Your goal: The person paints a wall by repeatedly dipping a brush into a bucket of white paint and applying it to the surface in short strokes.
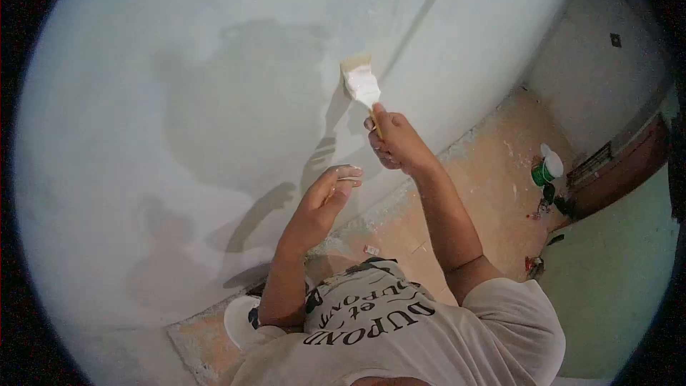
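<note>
My right hand (395,139) is wrapped round the handle of a wide paintbrush (362,84). Its pale bristles lie against the whitish wall (264,100), and white paint coats the ferrule. Lower and to the left, my left hand (327,200) is held in front of the wall, thumb and fingers pressed together. White smears mark its fingertips, and a thin pale edge shows between them; I cannot tell what it is.
A green and white bucket (544,170) stands on the paint-spotted floor (493,164) at the right, with dark and red items beside it. A white round container (241,320) is partly hidden by my left arm. Shadows fall across the wall.
</note>
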`<state>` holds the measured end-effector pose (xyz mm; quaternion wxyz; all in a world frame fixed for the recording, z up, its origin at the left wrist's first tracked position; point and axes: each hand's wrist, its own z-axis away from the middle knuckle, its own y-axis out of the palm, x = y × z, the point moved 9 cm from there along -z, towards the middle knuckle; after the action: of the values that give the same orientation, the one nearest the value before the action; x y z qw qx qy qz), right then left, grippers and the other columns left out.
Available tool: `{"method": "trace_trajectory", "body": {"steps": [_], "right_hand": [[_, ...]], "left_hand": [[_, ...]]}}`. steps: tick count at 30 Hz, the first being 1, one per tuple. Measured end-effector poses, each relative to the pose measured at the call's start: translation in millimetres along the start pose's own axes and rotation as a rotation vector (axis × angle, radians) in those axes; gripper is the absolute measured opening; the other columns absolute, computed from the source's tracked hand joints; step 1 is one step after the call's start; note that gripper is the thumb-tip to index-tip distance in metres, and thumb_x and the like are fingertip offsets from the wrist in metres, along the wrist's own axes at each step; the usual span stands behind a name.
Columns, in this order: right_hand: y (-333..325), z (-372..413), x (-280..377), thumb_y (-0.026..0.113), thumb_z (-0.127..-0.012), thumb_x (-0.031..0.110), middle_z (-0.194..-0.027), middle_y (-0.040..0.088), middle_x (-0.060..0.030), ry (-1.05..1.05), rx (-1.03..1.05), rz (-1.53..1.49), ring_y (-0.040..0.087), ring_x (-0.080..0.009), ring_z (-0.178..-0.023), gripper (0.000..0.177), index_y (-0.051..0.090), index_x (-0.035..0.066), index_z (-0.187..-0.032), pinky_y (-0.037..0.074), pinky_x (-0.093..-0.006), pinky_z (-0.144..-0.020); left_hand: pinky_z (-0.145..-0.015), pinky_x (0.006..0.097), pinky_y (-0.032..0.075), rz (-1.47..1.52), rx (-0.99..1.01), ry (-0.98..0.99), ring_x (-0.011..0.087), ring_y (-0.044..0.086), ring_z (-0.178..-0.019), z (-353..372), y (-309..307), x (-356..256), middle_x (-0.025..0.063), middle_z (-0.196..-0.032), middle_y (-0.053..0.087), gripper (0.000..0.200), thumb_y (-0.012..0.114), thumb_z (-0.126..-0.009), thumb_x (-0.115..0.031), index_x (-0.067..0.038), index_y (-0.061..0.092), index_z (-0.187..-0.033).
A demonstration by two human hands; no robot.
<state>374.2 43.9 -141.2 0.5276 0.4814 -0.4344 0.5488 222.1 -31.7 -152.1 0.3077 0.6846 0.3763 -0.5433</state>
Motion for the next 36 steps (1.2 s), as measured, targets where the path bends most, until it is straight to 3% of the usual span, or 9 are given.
{"method": "trace_trajectory", "body": {"steps": [9, 11, 13, 15, 16, 19, 24, 30, 36], "right_hand": [[75, 37, -107, 0.038, -0.106, 0.026, -0.07, 0.052, -0.0014, 0.028, 0.063, -0.054, 0.046, -0.0088, -0.051, 0.025, 0.052, 0.006, -0.101, 0.037, -0.0255, -0.041], [93, 45, -70, 0.04, -0.103, 0.014, -0.086, 0.055, -0.0039, -0.274, 0.101, 0.206, 0.054, -0.0112, -0.068, 0.021, 0.051, 0.003, -0.116, 0.046, -0.0271, -0.055], [94, 49, -77, 0.045, -0.096, 0.0, -0.099, 0.057, -0.0112, -0.003, 0.14, 0.112, 0.058, -0.0207, -0.086, 0.037, 0.045, -0.001, -0.133, 0.05, -0.0308, -0.074], [98, 56, -54, 0.049, -0.087, -0.009, -0.11, 0.054, -0.0195, -0.416, 0.1, 0.677, 0.057, -0.0312, -0.1, 0.058, 0.038, -0.002, -0.143, 0.046, -0.0348, -0.09], [100, 60, -55, 0.052, -0.081, -0.012, -0.12, 0.05, -0.0241, -0.298, 0.128, 0.667, 0.052, -0.038, -0.11, 0.07, 0.032, -0.002, -0.148, 0.042, -0.0379, -0.097], [101, 69, -57, 0.052, -0.083, -0.011, -0.123, 0.048, -0.0236, -0.385, 0.096, 0.714, 0.051, -0.0389, -0.111, 0.07, 0.032, 0.0, -0.149, 0.042, -0.0372, -0.098], [79, 79, -52, 0.06, -0.092, 0.006, -0.115, 0.057, -0.0085, -0.351, 0.053, 0.353, 0.056, -0.0122, -0.095, 0.05, 0.048, 0.005, -0.141, 0.049, -0.0254, -0.077], [47, 77, -91, 0.058, -0.096, 0.011, -0.108, 0.059, -0.0047, -0.263, -0.066, 0.301, 0.057, -0.009, -0.085, 0.034, 0.057, 0.004, -0.129, 0.05, -0.0243, -0.072], [44, 150, -157, 0.057, -0.099, 0.016, -0.098, 0.062, -0.0047, -0.355, -0.07, 0.247, 0.058, -0.0088, -0.075, 0.025, 0.061, 0.002, -0.119, 0.051, -0.0242, -0.067]], "left_hand": [[-0.102, 0.0392, 0.042, 0.281, -0.159, -0.451, 0.0241, 0.05, -0.124, 30, -7, 104, 0.0118, -0.134, 0.052, 0.06, 0.039, -0.104, -0.048, -0.004, 0.04, -0.144], [-0.101, 0.0381, 0.044, 0.351, -0.224, -0.467, 0.0226, 0.051, -0.122, 30, -8, 93, 0.0109, -0.133, 0.052, 0.06, 0.039, -0.104, -0.047, -0.004, 0.036, -0.147], [-0.099, 0.038, 0.045, 0.35, -0.34, -0.433, 0.0214, 0.051, -0.12, 25, -19, 86, 0.011, -0.132, 0.052, 0.057, 0.039, -0.105, -0.042, -0.004, 0.035, -0.148], [-0.096, 0.0366, 0.047, 0.378, -0.341, -0.385, 0.02, 0.055, -0.114, 18, -17, 96, 0.0115, -0.129, 0.054, 0.051, 0.038, -0.106, -0.039, -0.002, 0.041, -0.141], [-0.094, 0.0348, 0.048, 0.408, -0.39, -0.366, 0.019, 0.057, -0.108, 14, -17, 100, 0.0108, -0.122, 0.057, 0.047, 0.037, -0.107, -0.038, -0.001, 0.045, -0.134], [-0.087, 0.0302, 0.05, 0.405, -0.501, -0.347, 0.0168, 0.062, -0.093, 19, -24, 89, 0.0073, -0.1, 0.062, 0.04, 0.036, -0.107, -0.036, -0.001, 0.053, -0.116], [-0.072, 0.0291, 0.052, 0.397, -0.558, -0.297, 0.0136, 0.06, -0.077, 34, -43, 82, 0.0054, -0.089, 0.06, 0.037, 0.035, -0.108, -0.033, -0.003, 0.055, -0.103], [-0.044, 0.0238, 0.026, 0.466, -0.613, -0.159, 0.0058, 0.03, -0.05, 41, -71, 63, -0.0051, -0.067, 0.04, 0.037, 0.044, -0.104, -0.046, -0.01, 0.052, -0.098], [-0.043, 0.0236, 0.026, 0.248, -0.578, -0.032, 0.0056, 0.032, -0.049, 69, -44, 74, -0.0052, -0.065, 0.04, 0.041, 0.04, -0.104, -0.048, -0.011, 0.05, -0.089]]}}
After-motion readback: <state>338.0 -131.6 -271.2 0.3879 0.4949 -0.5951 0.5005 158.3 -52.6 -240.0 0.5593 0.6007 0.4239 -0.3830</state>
